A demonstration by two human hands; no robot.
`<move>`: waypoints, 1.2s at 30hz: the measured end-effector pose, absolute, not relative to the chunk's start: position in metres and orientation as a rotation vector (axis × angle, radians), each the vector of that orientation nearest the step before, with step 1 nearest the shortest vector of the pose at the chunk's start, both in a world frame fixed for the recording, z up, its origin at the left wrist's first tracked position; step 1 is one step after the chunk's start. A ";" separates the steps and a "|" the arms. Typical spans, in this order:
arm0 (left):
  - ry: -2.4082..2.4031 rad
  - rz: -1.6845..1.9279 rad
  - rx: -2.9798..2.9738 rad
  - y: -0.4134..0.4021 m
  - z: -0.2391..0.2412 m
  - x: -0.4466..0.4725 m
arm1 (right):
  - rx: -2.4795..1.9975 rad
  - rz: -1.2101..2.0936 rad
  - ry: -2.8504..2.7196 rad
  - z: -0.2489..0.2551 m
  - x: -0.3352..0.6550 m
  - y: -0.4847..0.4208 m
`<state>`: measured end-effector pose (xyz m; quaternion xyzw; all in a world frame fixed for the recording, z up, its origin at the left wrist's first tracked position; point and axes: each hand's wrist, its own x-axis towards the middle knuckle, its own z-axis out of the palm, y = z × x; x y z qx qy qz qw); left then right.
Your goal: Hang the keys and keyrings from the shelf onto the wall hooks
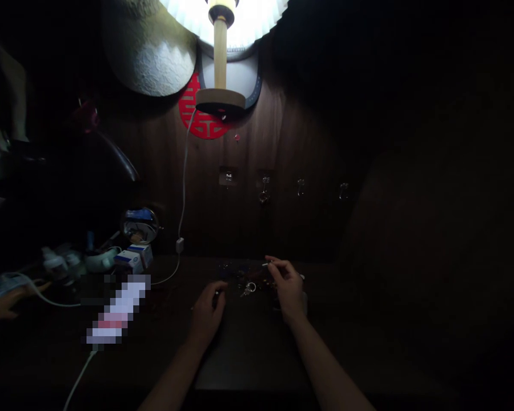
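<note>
My right hand (290,291) is closed in a pinch, with a small thin light-coloured piece (265,264) at its fingertips. To its left, my left hand (208,311) rests low over the dark table with curled fingers. A tiny bright spot shows between that thumb and forefinger, too small to name. Between the hands lies a silvery metal ring (252,287) with small metal bits attached, like a key ring. Several small dark and shiny bits are scattered behind it, hard to make out in the dim light.
A lit lamp (220,63) is on the wooden back wall, above several clear hooks (300,186). At left stand a round mirror (140,225), a blue-and-white box (133,258) and bottles (55,262). A blurred-out device (119,311) with a white cable (79,374) lies nearer.
</note>
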<state>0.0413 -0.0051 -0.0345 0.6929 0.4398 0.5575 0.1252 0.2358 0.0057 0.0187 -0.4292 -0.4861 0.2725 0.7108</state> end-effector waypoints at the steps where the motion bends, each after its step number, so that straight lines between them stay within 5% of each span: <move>1: 1.293 1.613 2.013 -0.005 -0.035 0.041 | -0.942 0.614 -1.060 0.025 0.237 0.007; 36: 1.416 1.621 1.738 -0.002 -0.027 0.040 | -1.209 -0.230 -1.449 0.182 0.247 0.119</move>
